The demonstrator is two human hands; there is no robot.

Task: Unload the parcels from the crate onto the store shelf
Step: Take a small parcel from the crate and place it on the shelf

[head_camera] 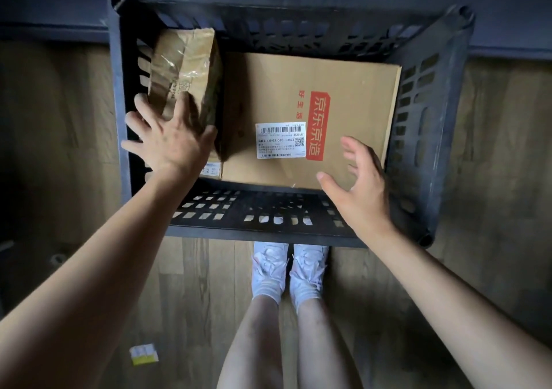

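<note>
Two cardboard parcels sit inside the dark slotted plastic crate (pixel 424 114) on the wood-plank floor (pixel 507 149) in front of us. We see a large flat brown carton with a red printed block and a white shipping label (pixel 343 90) lying across the crate's bottom, filling its middle and right side. A smaller brown box wrapped in clear tape (pixel 185 69) stands tilted against the crate's left wall, beside the flat carton.

Our left hand (pixel 170 141) reaches down with fingers spread and straight, its grip released; the fingertips seem to touch the near end of the taped box, though motion blur makes contact hard to confirm. Our right hand (pixel 361 185) hovers above the near right corner of the flat carton, fingers loosely bent, grasping nothing.

Below the crate we see our white lace-up sneakers (pixel 289 269), and a small yellow-and-white packet (pixel 144 354) lies on the floor to the left.
</note>
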